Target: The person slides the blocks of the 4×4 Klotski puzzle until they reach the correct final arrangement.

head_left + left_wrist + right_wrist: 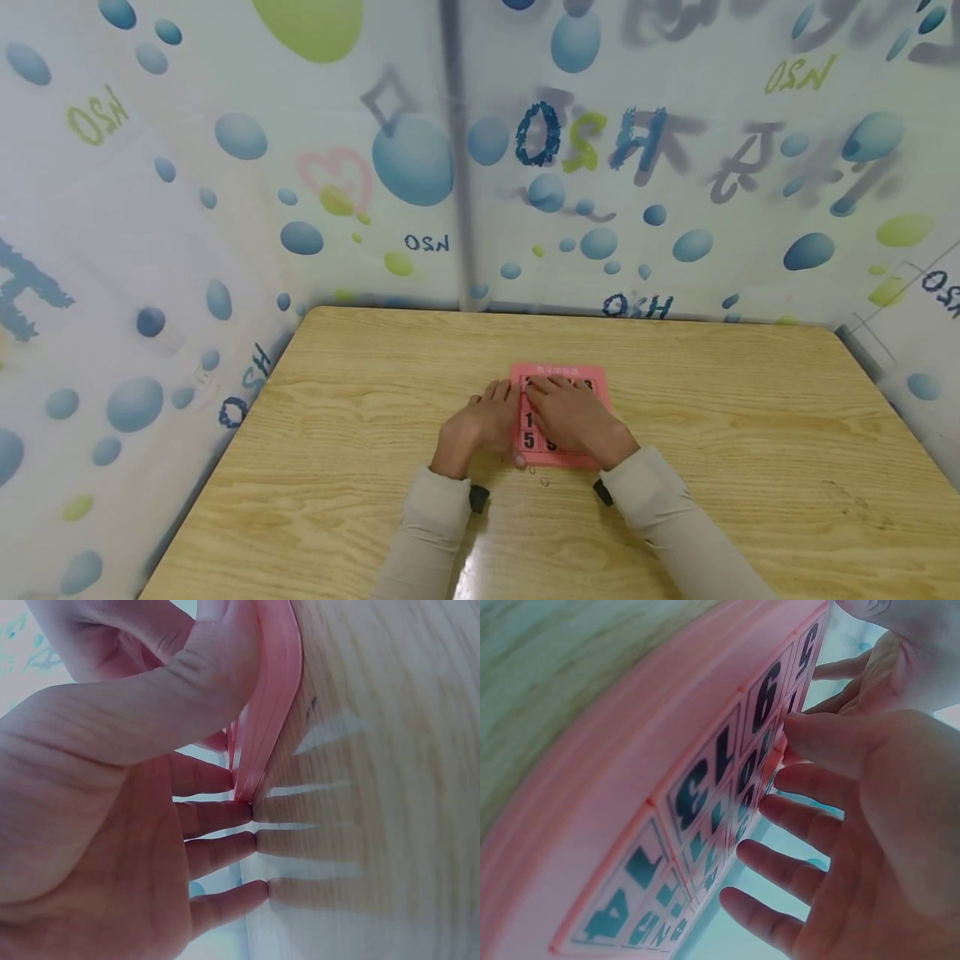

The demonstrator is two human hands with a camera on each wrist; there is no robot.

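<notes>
A pink number slide puzzle lies flat on the table, its square tiles printed with black numerals. My left hand is along its left side. In the left wrist view, the left fingers reach down with their tips on the wood, and the thumb rests against the puzzle's edge. My right hand lies over the tiles and hides many of them. The right wrist view shows its fingers extended and spread, the thumb touching the tiles near the left side. Tiles such as 14, 13, 9 and 5 are readable there.
The wooden table extends around the puzzle on every side. A pale curtain-like wall with blue and green dots and letters stands behind the table's back edge and along both sides. Dark straps show at both wrists.
</notes>
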